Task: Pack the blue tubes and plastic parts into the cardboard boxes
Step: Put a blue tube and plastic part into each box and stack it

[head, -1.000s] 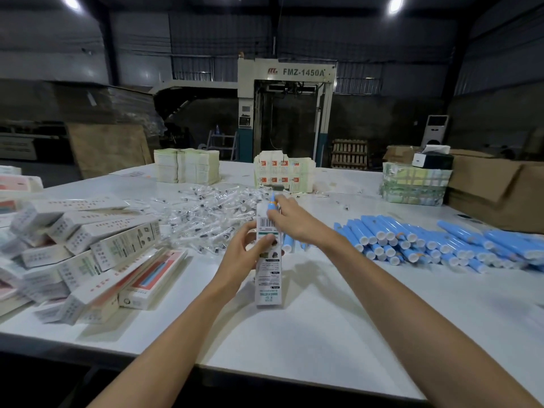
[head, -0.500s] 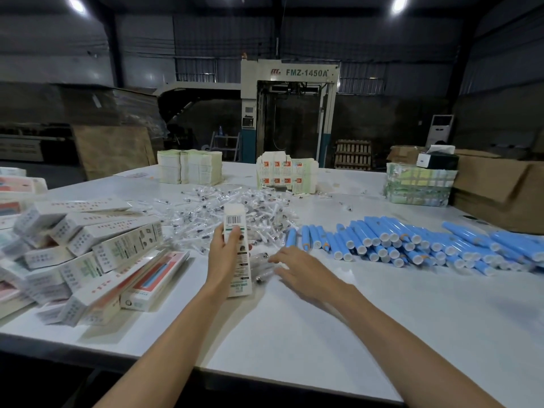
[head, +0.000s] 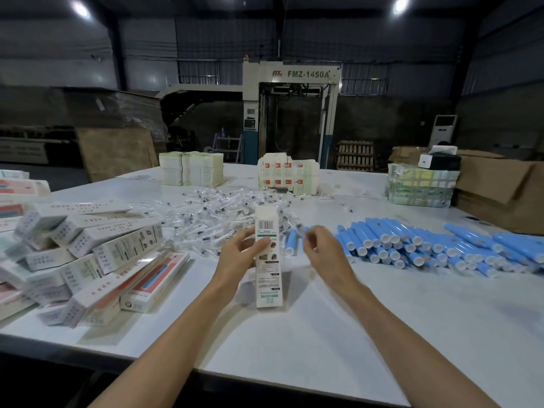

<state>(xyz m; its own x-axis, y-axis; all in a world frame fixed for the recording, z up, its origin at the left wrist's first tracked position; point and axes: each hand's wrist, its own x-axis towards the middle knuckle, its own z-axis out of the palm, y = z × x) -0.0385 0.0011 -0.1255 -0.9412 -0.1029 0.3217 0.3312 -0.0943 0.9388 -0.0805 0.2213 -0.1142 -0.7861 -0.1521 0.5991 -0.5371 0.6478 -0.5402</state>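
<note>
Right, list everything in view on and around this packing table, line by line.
carton: one, white with barcode, upright, table centre
blue tubes: dozens, blue with white caps, heaped on the table's right
plastic parts: a heap, clear, behind the carton
carton pile: many, white, table's left
flat printed stacks: two groups, pale, far edge
wrapped bundles: one stack, greenish, far right
brown shipping boxes: brown, right edge
machine: one, pale, marked FMZ-1450A, behind the table
table: one, white
left hand: grips the carton
right hand: fingers curled beside the carton; contents unclear
</note>
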